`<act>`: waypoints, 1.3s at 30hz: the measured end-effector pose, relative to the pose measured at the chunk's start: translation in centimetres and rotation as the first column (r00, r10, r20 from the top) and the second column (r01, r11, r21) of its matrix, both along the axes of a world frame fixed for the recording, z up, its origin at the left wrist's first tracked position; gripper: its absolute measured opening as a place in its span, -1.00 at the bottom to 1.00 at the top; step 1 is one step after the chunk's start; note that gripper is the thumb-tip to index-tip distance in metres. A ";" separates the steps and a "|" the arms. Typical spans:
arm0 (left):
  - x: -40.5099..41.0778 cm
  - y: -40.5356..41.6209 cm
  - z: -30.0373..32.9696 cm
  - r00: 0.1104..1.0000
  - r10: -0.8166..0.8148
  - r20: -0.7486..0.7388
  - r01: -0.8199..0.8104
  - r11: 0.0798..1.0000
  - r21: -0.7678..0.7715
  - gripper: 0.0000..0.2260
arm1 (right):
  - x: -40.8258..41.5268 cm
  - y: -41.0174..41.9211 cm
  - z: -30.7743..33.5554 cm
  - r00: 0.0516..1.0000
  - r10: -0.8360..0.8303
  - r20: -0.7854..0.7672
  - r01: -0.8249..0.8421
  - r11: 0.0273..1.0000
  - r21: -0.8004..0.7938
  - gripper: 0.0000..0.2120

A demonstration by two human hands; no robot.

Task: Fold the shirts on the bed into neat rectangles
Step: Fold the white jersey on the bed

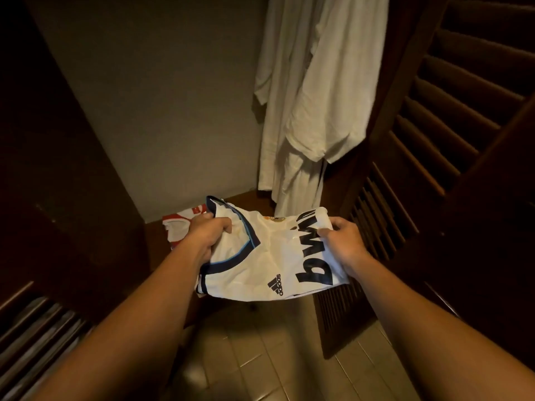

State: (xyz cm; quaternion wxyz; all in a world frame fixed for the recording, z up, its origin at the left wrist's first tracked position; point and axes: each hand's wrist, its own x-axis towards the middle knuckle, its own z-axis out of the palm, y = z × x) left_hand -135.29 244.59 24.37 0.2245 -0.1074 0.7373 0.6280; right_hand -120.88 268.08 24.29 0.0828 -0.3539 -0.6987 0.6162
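Home closet – hanging white robe [312, 96], louvered wooden doors [451, 117], tiled floor [275, 357]

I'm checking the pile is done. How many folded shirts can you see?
2: a white jersey gripped between the left hand and right hand, and a red-and-white shirt on the closet shelf behind it, partly hidden. Others may be covered.

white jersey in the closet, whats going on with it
A person holds a folded white jersey in the air with both hands, the left hand gripping the collar end and the right hand gripping the opposite end. It hangs over a wooden shelf inside a closet, where a red and white shirt already lies. White robes hang behind.
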 end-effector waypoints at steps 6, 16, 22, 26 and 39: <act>-7.4 -0.8 -3.6 0.998 0.053 0.016 -0.053 0.998 0.034 -0.67 | -9.5 0.5 -3.0 0.996 0.076 0.041 -0.078 0.996 0.041 -0.77; -19.7 -0.9 -13.3 0.996 0.093 0.010 -0.093 0.994 0.060 -0.65 | -25.3 1.9 -13.2 0.983 0.182 0.014 -0.182 0.972 0.145 -0.73; -25.4 -0.9 -25.4 0.971 0.238 0.024 -0.239 0.967 0.086 -0.69 | -34.3 4.0 -25.3 0.954 0.300 0.029 -0.300 0.935 0.192 -0.77; -28.1 -0.8 -34.6 0.961 0.273 -0.051 -0.266 0.958 0.108 -0.43 | -38.5 4.2 -33.7 0.940 0.342 -0.016 -0.333 0.925 0.182 -0.78; -35.3 -3.0 -42.6 0.902 0.347 -0.257 -0.320 0.937 0.140 -0.60 | -49.5 1.3 -46.6 0.915 0.342 -0.212 -0.324 0.939 0.114 -0.75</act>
